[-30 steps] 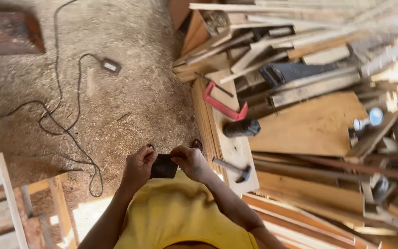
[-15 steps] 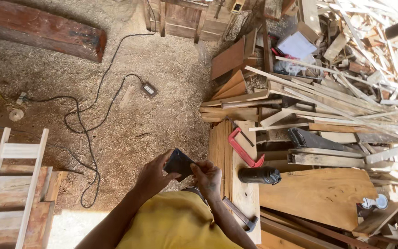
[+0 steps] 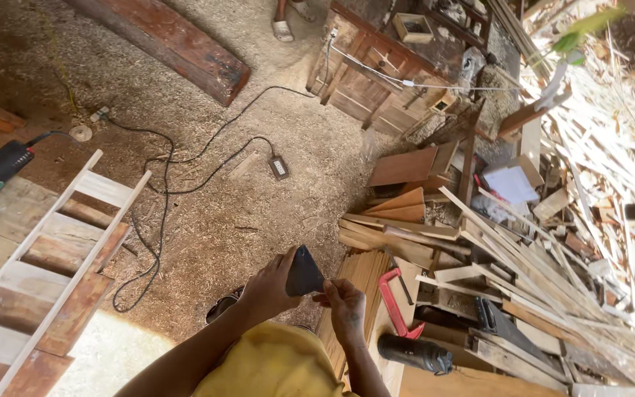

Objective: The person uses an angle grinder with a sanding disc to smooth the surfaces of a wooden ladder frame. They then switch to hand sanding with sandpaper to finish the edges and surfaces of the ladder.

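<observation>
Dark, flat wedge-shaped object [image 3: 304, 272] being gripped in both hands above the sawdust floor [image 3: 207, 220]: left hand [image 3: 270, 287] is wrapping its lower edge, right hand [image 3: 347, 305] is pinching the corner (probably steadying it), beside the red clamp [image 3: 395, 301] lying near the bench's [image 3: 376, 353] left edge.

Person in a yellow top, seen from above

A yellow short-sleeved cloth shirt [image 3: 273, 364] covers the chest and shoulders, its fabric plain and unmarked. Both forearms are bare, with no watch, glove or band on the left hand [image 3: 267, 288] or the right hand [image 3: 347, 309]. A dark shoe [image 3: 223, 307] shows below.
</observation>
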